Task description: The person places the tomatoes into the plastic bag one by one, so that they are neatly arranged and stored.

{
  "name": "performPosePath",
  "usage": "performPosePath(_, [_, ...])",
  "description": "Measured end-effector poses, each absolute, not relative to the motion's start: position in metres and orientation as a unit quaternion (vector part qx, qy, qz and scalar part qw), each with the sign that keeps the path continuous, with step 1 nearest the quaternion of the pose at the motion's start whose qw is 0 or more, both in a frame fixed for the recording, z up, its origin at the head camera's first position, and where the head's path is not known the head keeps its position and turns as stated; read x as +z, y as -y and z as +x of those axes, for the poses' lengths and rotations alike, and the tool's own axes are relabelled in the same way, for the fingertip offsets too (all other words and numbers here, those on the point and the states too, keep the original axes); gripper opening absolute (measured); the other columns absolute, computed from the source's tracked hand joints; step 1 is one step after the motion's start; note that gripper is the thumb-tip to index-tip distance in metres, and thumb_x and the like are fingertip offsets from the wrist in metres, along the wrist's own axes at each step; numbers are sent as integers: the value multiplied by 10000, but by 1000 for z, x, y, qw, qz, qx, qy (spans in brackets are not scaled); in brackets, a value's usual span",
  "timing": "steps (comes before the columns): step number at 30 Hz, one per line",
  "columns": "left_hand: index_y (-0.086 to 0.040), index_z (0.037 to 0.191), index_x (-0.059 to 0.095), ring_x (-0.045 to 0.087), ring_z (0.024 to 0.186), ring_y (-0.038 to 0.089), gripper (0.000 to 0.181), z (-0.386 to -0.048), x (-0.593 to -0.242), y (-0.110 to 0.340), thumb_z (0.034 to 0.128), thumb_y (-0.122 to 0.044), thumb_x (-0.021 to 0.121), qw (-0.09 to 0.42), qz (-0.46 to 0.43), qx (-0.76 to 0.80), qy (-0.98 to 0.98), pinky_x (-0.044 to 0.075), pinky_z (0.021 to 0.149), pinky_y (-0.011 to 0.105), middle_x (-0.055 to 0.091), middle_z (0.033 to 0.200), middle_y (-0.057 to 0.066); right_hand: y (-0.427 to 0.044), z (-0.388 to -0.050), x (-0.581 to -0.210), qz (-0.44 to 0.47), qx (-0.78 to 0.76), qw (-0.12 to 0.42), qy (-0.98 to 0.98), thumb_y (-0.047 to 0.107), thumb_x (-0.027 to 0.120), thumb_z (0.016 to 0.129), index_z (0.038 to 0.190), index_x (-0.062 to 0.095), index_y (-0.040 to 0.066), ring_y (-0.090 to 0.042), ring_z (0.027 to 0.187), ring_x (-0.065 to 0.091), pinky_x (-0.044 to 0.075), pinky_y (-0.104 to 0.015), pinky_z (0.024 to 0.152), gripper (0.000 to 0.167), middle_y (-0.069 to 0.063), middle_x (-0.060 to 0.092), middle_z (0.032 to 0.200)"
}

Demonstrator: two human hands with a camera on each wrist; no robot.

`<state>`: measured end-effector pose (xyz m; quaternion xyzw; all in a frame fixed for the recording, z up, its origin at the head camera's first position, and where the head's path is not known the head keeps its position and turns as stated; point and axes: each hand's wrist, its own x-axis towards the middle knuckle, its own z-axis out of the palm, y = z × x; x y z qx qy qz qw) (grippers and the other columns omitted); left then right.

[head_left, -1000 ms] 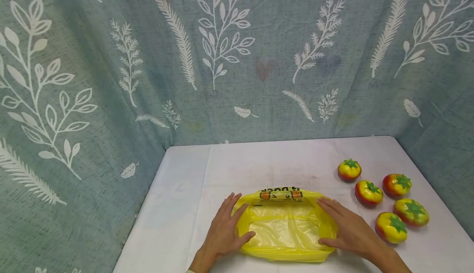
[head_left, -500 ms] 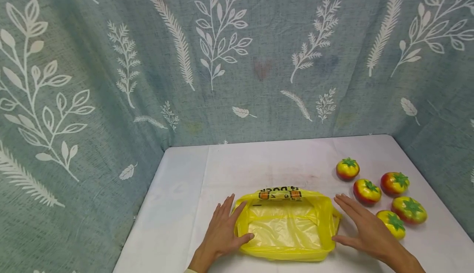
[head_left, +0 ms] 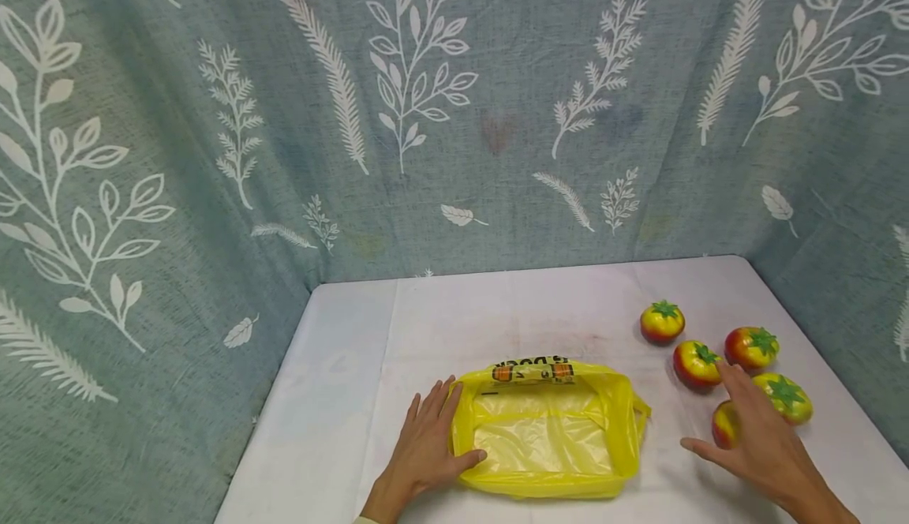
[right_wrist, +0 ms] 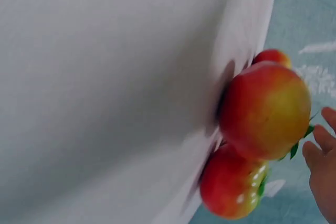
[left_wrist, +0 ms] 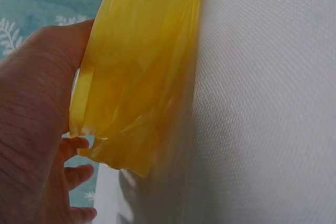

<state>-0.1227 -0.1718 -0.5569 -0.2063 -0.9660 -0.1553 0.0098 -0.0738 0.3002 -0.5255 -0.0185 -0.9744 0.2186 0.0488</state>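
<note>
At nine o'clock of the bag, its side is touched by the left hand, fingers spread and nothing gripped; the bag is laid on the table. Between two and three o'clock, five fruits are clustered, the nearest partly hidden by the right hand, fingers extended, nothing grasped.

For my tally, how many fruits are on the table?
5 fruits, all right of the yellow bag: one at the back, one just nearer, two at far right, one largely hidden by the right hand.

R hand off bag, now nr fruit
</note>
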Motion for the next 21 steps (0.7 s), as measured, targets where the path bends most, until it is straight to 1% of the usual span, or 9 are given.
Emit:
performPosePath(4, [-96,1592,316,258,1504,317,1051,-122,-558,172,808,-707,657,12,-207,-158,965,198,1178,625,294,1642,95,-308,-73,-529,-40,240,77,967,519,934,621,1619,34,44,-581,1326,268,327,-813,858,1426,-339,136,1595])
performPosePath(7, [-97,1596,305,250,1508,311,1059,-122,-558,172,807,-709,658,12,-207,-160,965,191,1181,622,288,1645,92,-313,-74,-531,-69,260,79,960,511,936,625,1617,-16,50,-588,1259,301,342,-807,848,1451,-363,235,1512])
performPosePath(9, [-96,1596,304,252,1507,313,1060,-122,-559,173,807,-707,661,12,-207,-162,965,191,1180,623,291,1644,94,-315,-74,-532,-87,276,77,954,503,940,628,1613,-43,46,-583,1193,317,351,-802,851,1465,-375,296,1408])
performPosePath(11, [-94,1596,304,255,1505,317,1060,-122,-559,173,808,-706,661,14,-209,-163,964,195,1177,627,293,1642,100,-318,-75,-534,-102,296,72,947,475,943,640,1610,-70,47,-580,1158,302,339,-803,870,1466,-386,297,1348])
performPosePath(13, [-94,1596,304,259,1503,317,1062,-122,-561,173,807,-705,664,17,-211,-165,963,198,1174,630,294,1641,104,-321,-75,-535,-113,317,65,940,446,937,668,1603,-98,42,-589,1174,265,304,-811,901,1453,-406,232,1403])
performPosePath(16, [-85,1589,318,275,1495,322,1058,-122,-562,173,804,-698,676,26,-215,-170,961,212,1164,637,305,1635,114,-326,-76,-538,-125,342,54,930,410,922,708,1599,-127,48,-608,1237,206,258,-819,928,1423,-417,71,1525])
performPosePath(19, [-86,1586,323,283,1492,320,1054,-122,-563,174,804,-694,683,30,-216,-173,960,215,1159,643,309,1634,110,-329,-76,-540,-135,357,49,923,426,895,746,1596,-142,52,-621,1285,165,225,-824,942,1392,-395,-36,1576])
performPosePath(21, [-89,1588,320,282,1492,321,1054,-122,-563,174,806,-697,678,28,-216,-172,961,214,1159,646,306,1635,107,-331,-75,-540,-139,363,49,920,430,884,760,1594,-146,49,-634,1313,147,213,-827,945,1379,-395,-58,1580])
